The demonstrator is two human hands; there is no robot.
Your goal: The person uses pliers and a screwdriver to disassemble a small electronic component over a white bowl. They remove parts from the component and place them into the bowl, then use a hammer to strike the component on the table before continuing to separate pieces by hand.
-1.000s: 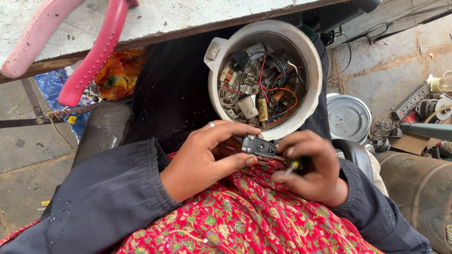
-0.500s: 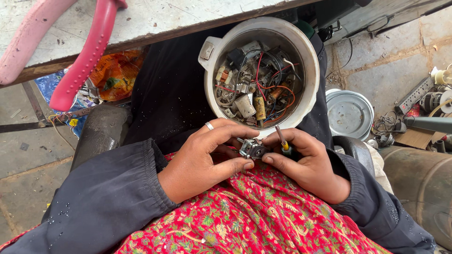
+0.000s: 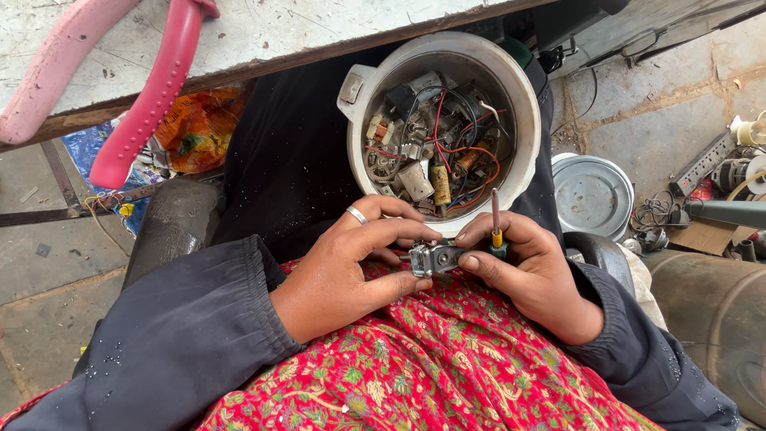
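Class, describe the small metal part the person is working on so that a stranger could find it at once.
Start at the round white pot full of wires and scrap parts. Just below its rim, both hands meet over red floral cloth. Pinched between them is the small metal part: silvery, boxy, unlike the loose wired pieces above.

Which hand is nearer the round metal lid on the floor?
Right. The right hand sits just left of the metal lid, holding a screwdriver; the left hand is farther left.

Lighting: bright, even daylight; soft shadow under the counter (image 3: 239, 48). Focus: sharp centre, no glare; mild wide-angle stretching at edges.
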